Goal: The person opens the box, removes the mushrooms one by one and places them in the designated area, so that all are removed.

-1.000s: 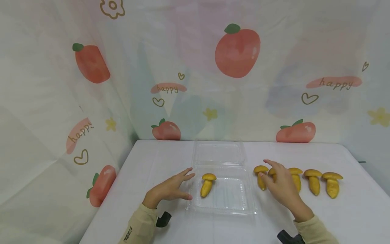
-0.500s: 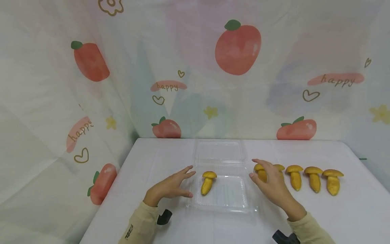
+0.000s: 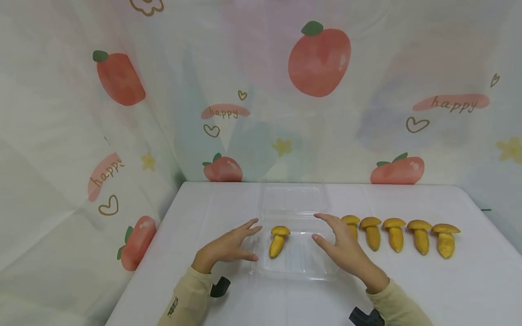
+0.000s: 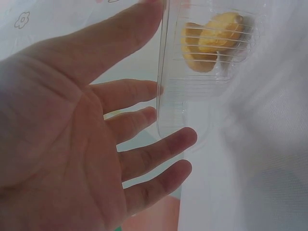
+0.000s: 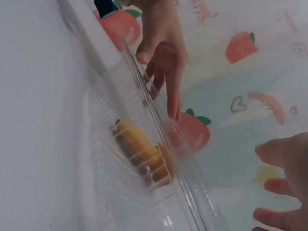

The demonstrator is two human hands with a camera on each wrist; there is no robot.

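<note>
A clear plastic clamshell box (image 3: 302, 267) lies unfolded on the white table, its lid (image 3: 293, 199) laid back toward the wall. One yellow mushroom (image 3: 277, 242) rests inside at the left, cap toward the lid; through the box wall it also shows in the left wrist view (image 4: 219, 36). My left hand (image 3: 228, 246), fingers spread, is at the box's left rim and holds nothing. Over the right side of the box is my right hand (image 3: 346, 251), its fingers apart and nothing between them. In the right wrist view, fingers of the right hand (image 5: 284, 183) show at the edge.
Several more yellow mushrooms (image 3: 395, 235) stand in a row right of the box, caps away from me; the right hand partly covers the leftmost one (image 3: 351, 222). Behind the table (image 3: 220, 199) hangs a fruit-patterned cloth (image 3: 261, 90), which also covers the left side.
My right hand has moved left, from over the row of mushrooms to the box's right side, uncovering mushrooms behind it. The left hand has stayed in place. The head view has tilted slightly.
</note>
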